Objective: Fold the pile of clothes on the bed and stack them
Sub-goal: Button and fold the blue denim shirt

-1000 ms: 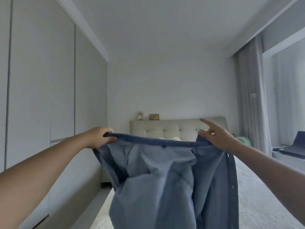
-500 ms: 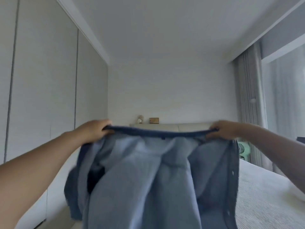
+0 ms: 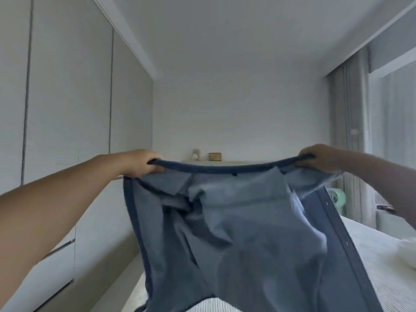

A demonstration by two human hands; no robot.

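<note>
Holding up a blue shirt [image 3: 243, 233], the person stretches its top edge out wide in the air. The left hand [image 3: 140, 163] has its fingers curled tight around one end of that edge. The right hand [image 3: 319, 157] grips the other end the same way. The shirt hangs down between both arms, over the bed [image 3: 378, 262] (its bottom part goes out of view, so where it ends cannot be told). A row of small buttons runs down the shirt's right side. A tall closet [image 3: 67, 120] stands on the left.
</note>
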